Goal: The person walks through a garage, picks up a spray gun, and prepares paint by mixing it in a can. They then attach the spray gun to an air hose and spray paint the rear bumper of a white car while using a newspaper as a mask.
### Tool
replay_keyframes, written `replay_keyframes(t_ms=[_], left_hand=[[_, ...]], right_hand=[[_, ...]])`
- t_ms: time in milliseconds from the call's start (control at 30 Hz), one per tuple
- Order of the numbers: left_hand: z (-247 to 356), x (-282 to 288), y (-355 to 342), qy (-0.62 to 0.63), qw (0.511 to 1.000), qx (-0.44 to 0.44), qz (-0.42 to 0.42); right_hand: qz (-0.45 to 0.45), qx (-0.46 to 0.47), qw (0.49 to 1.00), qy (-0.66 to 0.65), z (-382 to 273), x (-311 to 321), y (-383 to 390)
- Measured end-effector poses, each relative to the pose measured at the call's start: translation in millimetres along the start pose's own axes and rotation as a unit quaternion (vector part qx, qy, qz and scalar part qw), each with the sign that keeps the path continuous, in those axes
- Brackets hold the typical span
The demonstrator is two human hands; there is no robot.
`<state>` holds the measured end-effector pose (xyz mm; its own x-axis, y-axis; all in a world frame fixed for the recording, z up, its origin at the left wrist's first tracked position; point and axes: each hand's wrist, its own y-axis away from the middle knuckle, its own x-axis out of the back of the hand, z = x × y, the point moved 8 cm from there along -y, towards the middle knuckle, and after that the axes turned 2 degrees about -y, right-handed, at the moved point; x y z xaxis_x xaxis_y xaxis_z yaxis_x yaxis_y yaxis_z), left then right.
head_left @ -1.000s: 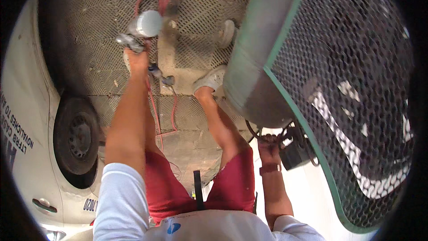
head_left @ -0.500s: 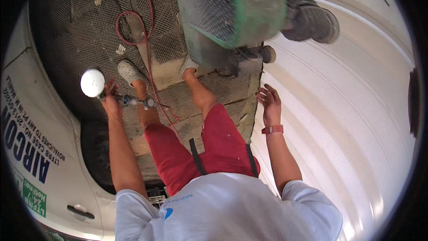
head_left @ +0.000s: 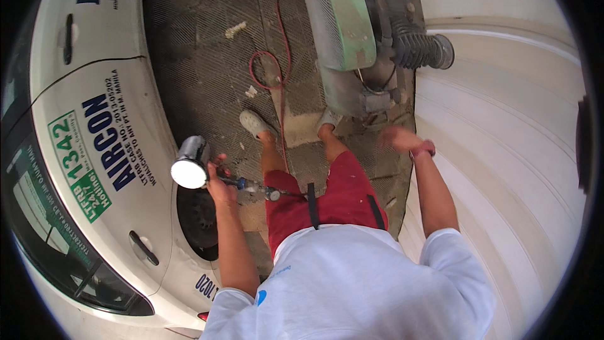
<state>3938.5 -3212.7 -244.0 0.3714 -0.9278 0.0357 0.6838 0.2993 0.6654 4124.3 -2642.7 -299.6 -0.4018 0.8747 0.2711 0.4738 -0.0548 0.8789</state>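
A paint spray gun [head_left: 244, 184] with a metal cup [head_left: 196, 147] is in my left hand [head_left: 221, 184], whose fingers are closed round it. The cup's round white face points toward me, and its shiny side shows above. The gun's body extends right from my hand, over my left leg. On the right, my right hand [head_left: 397, 139] hangs in the air just below a dusty machine with a green guard [head_left: 353, 31], which looks like an air compressor. Motion smears its fingers, and I see nothing in it.
A white car [head_left: 94, 94] with lettered doors stands close on my left. A thin red hose [head_left: 287, 38] loops over the textured floor [head_left: 195, 56] and runs between my feet. Whitish scraps [head_left: 236, 29] lie beside it. To the right is a pale ribbed panel [head_left: 497, 151].
My view has swung left, so more of the car shows and everything else sits farther right. The cup has tipped, showing its metal side. My right hand has turned and is now blurred.
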Motion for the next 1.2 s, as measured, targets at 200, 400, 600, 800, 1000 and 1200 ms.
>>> replay_keyframes(t_ms=[200,400,600,800,1000,1200], left_hand=[[44.9,22.9,4.5,0.029,0.998,0.013,0.063],[145.0,18.2,-11.1,0.007,0.999,-0.032,-0.011],[251.0,-19.7,-19.1,-0.018,0.989,-0.063,-0.133],[335.3,-83.9,-22.9,-0.105,0.954,-0.099,-0.262],[392.6,-158.7,-56.4,-0.414,0.812,-0.209,-0.355],[399.1,-198.4,-202.1,-0.388,0.818,-0.114,-0.408]], right_hand=[[-0.098,0.059,0.982,0.148,-75.9,-136.3,69.8],[-0.059,0.31,0.948,0.031,-355.9,-211.4,100.5],[-0.022,0.429,0.902,0.029,-586.9,-223.8,122.3],[0.109,0.524,0.845,0.01,-664.3,-190.4,99.0],[0.128,0.439,0.887,0.062,-671.1,-139.7,9.7],[0.257,0.401,0.853,-0.216,-726.2,-3.7,-67.0]])
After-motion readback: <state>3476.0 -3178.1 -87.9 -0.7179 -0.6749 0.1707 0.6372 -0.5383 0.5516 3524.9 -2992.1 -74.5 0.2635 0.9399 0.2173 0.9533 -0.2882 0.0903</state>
